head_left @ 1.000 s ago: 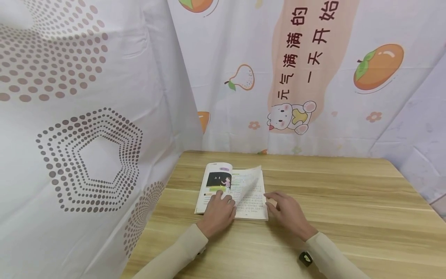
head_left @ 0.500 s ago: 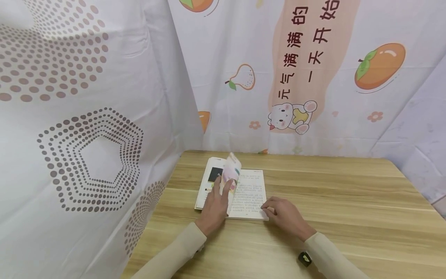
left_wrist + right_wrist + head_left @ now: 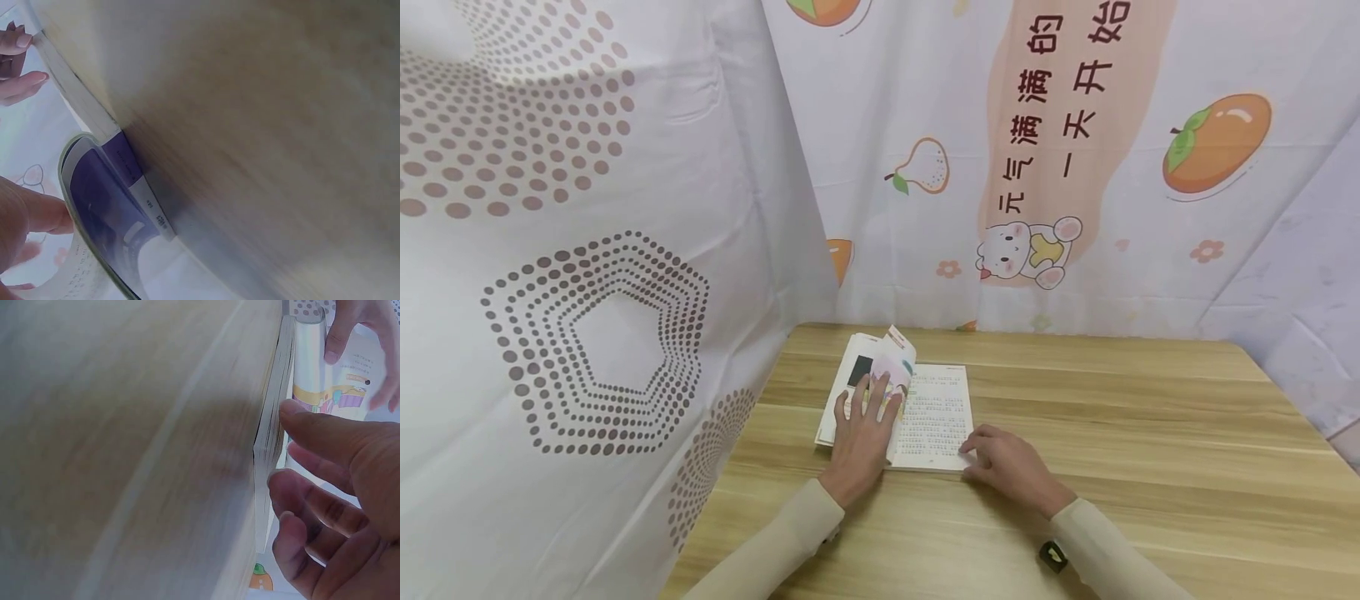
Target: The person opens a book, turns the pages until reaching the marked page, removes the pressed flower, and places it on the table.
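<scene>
An open book (image 3: 934, 421) with printed text lies on the wooden table, its right page flat. My left hand (image 3: 863, 446) rests on the left side with fingers spread, pressing a lifted, curved page (image 3: 891, 362) with coloured pictures. In the left wrist view, the left thumb (image 3: 47, 214) lies against the curved pages above a purple-and-white spine. My right hand (image 3: 1011, 467) is at the book's lower right corner. The right wrist view shows its thumb (image 3: 300, 415) touching the page edges, the other fingers loosely bent with nothing gripped between them.
The wooden table (image 3: 1112, 408) extends to the right of the book. A patterned white cloth (image 3: 625, 292) hangs along the left, and a fruit-print cloth (image 3: 910, 242) hangs behind the table. A small dark item (image 3: 1053, 556) is by the right sleeve.
A page turned from right to left and now curves up under my left hand, whose fingers have spread over it. My right hand has shifted slightly left to the book's corner.
</scene>
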The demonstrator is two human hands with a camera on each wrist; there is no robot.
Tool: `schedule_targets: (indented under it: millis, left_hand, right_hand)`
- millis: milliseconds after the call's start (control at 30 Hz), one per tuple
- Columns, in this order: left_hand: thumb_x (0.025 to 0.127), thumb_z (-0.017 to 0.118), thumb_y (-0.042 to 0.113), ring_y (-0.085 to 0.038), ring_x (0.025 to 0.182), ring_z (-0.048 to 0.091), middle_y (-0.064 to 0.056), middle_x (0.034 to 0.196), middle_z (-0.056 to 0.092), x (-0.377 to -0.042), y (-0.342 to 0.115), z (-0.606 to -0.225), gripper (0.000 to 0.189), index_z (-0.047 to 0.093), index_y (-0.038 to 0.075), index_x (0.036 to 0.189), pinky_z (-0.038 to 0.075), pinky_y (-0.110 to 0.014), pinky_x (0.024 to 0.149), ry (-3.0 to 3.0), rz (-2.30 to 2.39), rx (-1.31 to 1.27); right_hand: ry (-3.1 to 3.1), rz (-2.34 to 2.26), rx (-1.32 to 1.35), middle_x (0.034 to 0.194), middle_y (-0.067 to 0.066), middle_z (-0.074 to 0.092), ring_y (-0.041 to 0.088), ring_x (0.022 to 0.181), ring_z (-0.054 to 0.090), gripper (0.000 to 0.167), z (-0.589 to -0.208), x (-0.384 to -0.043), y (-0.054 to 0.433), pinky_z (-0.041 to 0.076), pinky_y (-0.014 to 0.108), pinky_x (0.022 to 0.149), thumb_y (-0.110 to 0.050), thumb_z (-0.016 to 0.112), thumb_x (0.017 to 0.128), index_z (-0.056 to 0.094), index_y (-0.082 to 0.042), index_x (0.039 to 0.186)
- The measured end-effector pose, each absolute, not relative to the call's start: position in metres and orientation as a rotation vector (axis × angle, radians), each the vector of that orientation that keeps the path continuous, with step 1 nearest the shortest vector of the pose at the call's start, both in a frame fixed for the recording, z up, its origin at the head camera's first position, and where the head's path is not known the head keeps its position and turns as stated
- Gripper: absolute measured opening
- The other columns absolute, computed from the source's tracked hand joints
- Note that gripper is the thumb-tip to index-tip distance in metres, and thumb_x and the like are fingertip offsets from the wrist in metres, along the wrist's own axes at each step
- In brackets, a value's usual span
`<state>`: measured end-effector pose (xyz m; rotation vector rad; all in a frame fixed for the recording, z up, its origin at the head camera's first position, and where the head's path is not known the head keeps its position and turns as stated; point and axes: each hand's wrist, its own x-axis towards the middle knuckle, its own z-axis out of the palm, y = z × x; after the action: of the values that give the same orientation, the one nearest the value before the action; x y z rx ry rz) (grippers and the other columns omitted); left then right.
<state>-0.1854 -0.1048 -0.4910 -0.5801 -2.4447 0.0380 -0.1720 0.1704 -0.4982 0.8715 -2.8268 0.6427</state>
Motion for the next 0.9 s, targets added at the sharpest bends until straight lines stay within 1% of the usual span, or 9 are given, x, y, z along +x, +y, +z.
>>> schedule_targets:
  millis: [100, 167, 300, 433, 533, 667, 767, 833, 900]
  left_hand:
    - [0.073, 0.086, 0.003, -0.039, 0.146, 0.029, -0.011, 0.163, 0.033, -0.1849, -0.1048, -0.4910, 0.079, 0.051, 0.015, 0.143, 0.031, -0.064, 0.107, -2.436, 0.038, -0.577]
    - [0.074, 0.085, 0.002, -0.039, 0.146, 0.029, -0.010, 0.163, 0.032, -0.1853, -0.1047, -0.4905, 0.079, 0.050, 0.016, 0.144, 0.032, -0.065, 0.107, -2.426, 0.027, -0.573]
    - [0.076, 0.081, -0.003, -0.039, 0.145, 0.032, -0.011, 0.161, 0.036, -0.1867, -0.1050, -0.4895, 0.073, 0.054, 0.017, 0.141, 0.034, -0.063, 0.106, -2.421, 0.010, -0.593]
    - [0.073, 0.081, -0.005, -0.036, 0.142, 0.042, -0.011, 0.152, 0.050, -0.1856, -0.1062, -0.4894, 0.064, 0.063, 0.015, 0.131, 0.041, -0.054, 0.105, -2.465, 0.022, -0.706]
    - [0.072, 0.085, -0.001, -0.031, 0.132, 0.053, -0.010, 0.141, 0.060, -0.1844, -0.1073, -0.4900, 0.051, 0.072, 0.015, 0.119, 0.048, -0.045, 0.097, -2.499, 0.022, -0.799]
    - [0.079, 0.081, 0.004, -0.025, 0.113, 0.059, -0.006, 0.123, 0.067, -0.1833, -0.1087, -0.4919, 0.029, 0.079, 0.018, 0.105, 0.050, -0.039, 0.084, -2.517, 0.041, -0.832]
    - [0.086, 0.074, 0.008, -0.024, 0.104, 0.059, -0.004, 0.113, 0.066, -0.1831, -0.1096, -0.4943, 0.019, 0.079, 0.018, 0.101, 0.049, -0.039, 0.079, -2.520, 0.048, -0.808]
    - [0.090, 0.072, 0.016, -0.026, 0.101, 0.059, -0.005, 0.111, 0.066, -0.1827, -0.1107, -0.4958, 0.013, 0.077, 0.017, 0.102, 0.050, -0.040, 0.077, -2.525, 0.040, -0.788]
    - [0.094, 0.071, 0.025, -0.027, 0.099, 0.060, -0.007, 0.111, 0.066, -0.1822, -0.1122, -0.4972, 0.014, 0.076, 0.015, 0.103, 0.051, -0.041, 0.075, -2.527, 0.041, -0.769]
  right_hand:
    - [-2.822, 0.607, 0.869, 0.114, 0.004, 0.069, 0.021, 0.099, 0.067, 0.029, -0.4982, -0.1721, 0.1695, 0.057, 0.044, 0.085, -0.030, 0.086, 0.084, 0.077, -0.012, 0.105]
    - [-2.812, 0.590, 0.876, 0.113, 0.003, 0.069, 0.021, 0.098, 0.067, 0.028, -0.4976, -0.1720, 0.1696, 0.057, 0.044, 0.084, -0.029, 0.086, 0.084, 0.077, -0.012, 0.105]
    - [-2.800, 0.599, 0.892, 0.111, 0.001, 0.070, 0.018, 0.094, 0.067, 0.022, -0.4962, -0.1723, 0.1708, 0.057, 0.042, 0.081, -0.027, 0.085, 0.085, 0.078, -0.015, 0.102]
    - [-2.787, 0.623, 0.909, 0.108, -0.003, 0.070, 0.014, 0.092, 0.067, 0.015, -0.4965, -0.1735, 0.1723, 0.057, 0.040, 0.080, -0.025, 0.085, 0.085, 0.078, -0.019, 0.096]
    - [-2.767, 0.638, 0.925, 0.105, -0.006, 0.070, 0.012, 0.090, 0.067, 0.011, -0.4971, -0.1745, 0.1729, 0.057, 0.038, 0.078, -0.025, 0.085, 0.085, 0.079, -0.021, 0.092]
    - [-2.756, 0.651, 0.938, 0.102, -0.008, 0.069, 0.009, 0.088, 0.066, 0.008, -0.4979, -0.1757, 0.1732, 0.056, 0.035, 0.075, -0.024, 0.085, 0.084, 0.079, -0.023, 0.089]
    - [-2.758, 0.656, 0.939, 0.101, -0.008, 0.069, 0.009, 0.088, 0.066, 0.007, -0.4981, -0.1764, 0.1737, 0.056, 0.035, 0.075, -0.022, 0.085, 0.084, 0.079, -0.024, 0.087]
    - [-2.755, 0.660, 0.942, 0.101, -0.009, 0.069, 0.009, 0.088, 0.066, 0.008, -0.4983, -0.1767, 0.1738, 0.057, 0.035, 0.076, -0.020, 0.085, 0.084, 0.078, -0.024, 0.085]
    - [-2.748, 0.661, 0.948, 0.100, -0.009, 0.069, 0.008, 0.087, 0.066, 0.008, -0.4986, -0.1773, 0.1737, 0.057, 0.035, 0.075, -0.020, 0.085, 0.084, 0.078, -0.025, 0.084]
